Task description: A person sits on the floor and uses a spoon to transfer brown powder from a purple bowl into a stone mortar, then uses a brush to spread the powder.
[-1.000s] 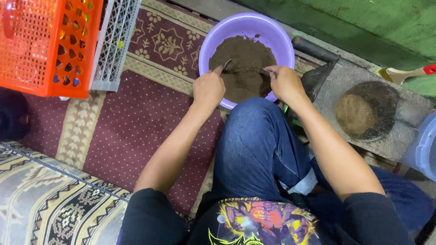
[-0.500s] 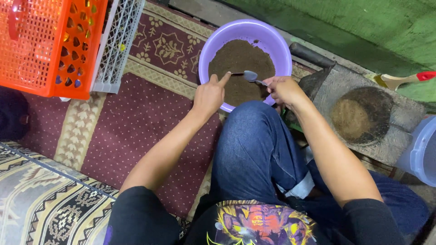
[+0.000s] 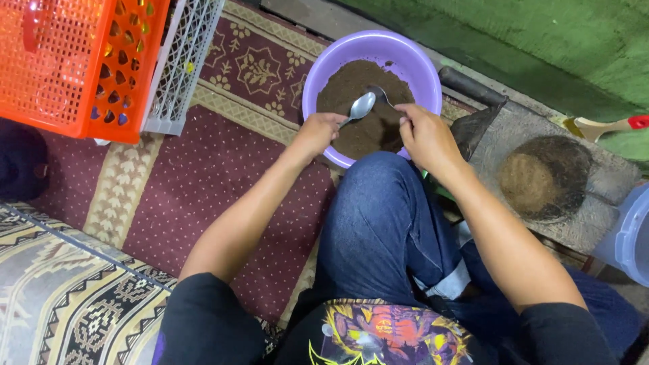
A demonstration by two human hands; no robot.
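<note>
One purple bowl (image 3: 324, 67) sits at twelve o'clock, filled with dark brown, crumbly powder (image 3: 365, 132), and two spoons are in play over it. The left hand (image 3: 318, 132) is closed around the handle of a shiny metal spoon (image 3: 362, 107), its bowl turned up and empty, pointing toward one o'clock. The right hand (image 3: 426, 135) is curled around a second spoon (image 3: 378, 94), only its thin handle showing, crossing behind the first above the powder. The hands are close together at the bowl's near rim, each clamped on its own spoon, not touching one another. One blue-jeaned knee (image 3: 378, 223) rises right beneath them, touching the bowl's near edge. At three o'clock, one round dark pan (image 3: 544, 176) holds a tan mound of powder, resting on a grey slab (image 3: 608, 176). At ten o'clock, one orange crate (image 3: 74, 61) stands, with one grey crate (image 3: 182, 67) just beside it. One red patterned rug (image 3: 203, 176) lies underneath, at nine o'clock. One brush (image 3: 602, 126) with a red end lies at two o'clock, and one pale blue tub (image 3: 632, 236) peeks in at four o'clock.
</note>
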